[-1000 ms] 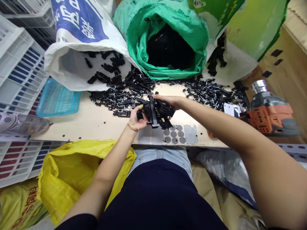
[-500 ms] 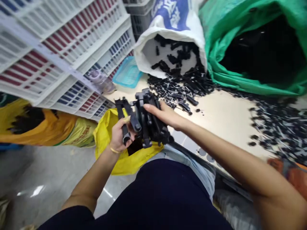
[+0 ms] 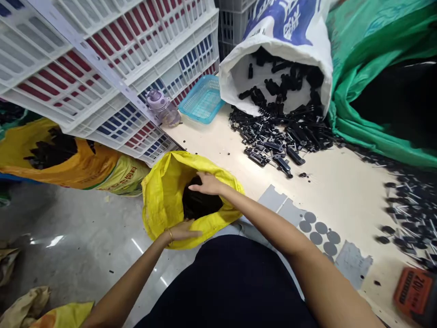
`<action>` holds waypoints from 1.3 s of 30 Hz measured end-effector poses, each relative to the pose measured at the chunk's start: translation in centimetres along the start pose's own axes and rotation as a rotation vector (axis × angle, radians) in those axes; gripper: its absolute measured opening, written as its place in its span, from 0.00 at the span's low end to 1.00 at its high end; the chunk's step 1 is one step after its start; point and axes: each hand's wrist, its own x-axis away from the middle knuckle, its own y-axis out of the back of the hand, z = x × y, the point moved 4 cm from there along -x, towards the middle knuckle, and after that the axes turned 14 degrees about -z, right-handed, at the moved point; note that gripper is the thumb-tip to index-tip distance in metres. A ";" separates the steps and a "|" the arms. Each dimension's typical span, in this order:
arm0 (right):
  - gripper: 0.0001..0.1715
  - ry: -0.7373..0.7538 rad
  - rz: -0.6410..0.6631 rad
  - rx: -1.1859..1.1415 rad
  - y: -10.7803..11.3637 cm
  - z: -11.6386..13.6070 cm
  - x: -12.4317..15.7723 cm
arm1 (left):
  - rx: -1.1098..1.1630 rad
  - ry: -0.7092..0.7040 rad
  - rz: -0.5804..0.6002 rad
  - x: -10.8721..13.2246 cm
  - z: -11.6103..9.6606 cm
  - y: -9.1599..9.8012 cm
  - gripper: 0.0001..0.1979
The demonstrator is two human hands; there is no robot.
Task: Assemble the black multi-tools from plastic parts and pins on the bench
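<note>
The yellow woven bag [image 3: 159,196] stands with its mouth wide apart in front of me, beside the table's edge. Dark parts [image 3: 198,200] lie down inside it, too dim to tell apart. My right hand [image 3: 209,184] is over the bag's mouth, thumb and fingers apart, with nothing in it. Against the near rim lies my left hand [image 3: 184,231], its fingers stretched out along the yellow material and no part held; some fingertips are hard to make out.
Black plastic parts and small screws [image 3: 273,141] spill from a white sack [image 3: 235,86] onto the table [image 3: 218,141]. A green sack [image 3: 344,109], blue basket [image 3: 201,100], purple bottle [image 3: 164,107], stacked white crates [image 3: 136,82], an orange sack [image 3: 85,164] and an orange battery pack [image 3: 413,291] surround it.
The bunch of black plastic parts that both hands held above the yellow bag has left them. Both hands are now lower, at the bag's mouth and rim. The view has shifted left.
</note>
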 end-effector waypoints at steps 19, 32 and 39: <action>0.17 -0.465 -1.431 -0.781 20.7 -23.8 22.5 | -0.256 -0.982 0.457 -7.0 -29.9 -16.7 0.22; 0.18 -0.393 -1.449 -0.698 24.8 -26.4 21.9 | -0.747 -1.256 -0.253 -12.6 -40.6 -33.7 0.33; 0.13 -0.346 -1.504 -0.043 33.3 -27.3 19.7 | -0.534 -1.365 -0.427 -10.1 -35.2 -32.5 0.16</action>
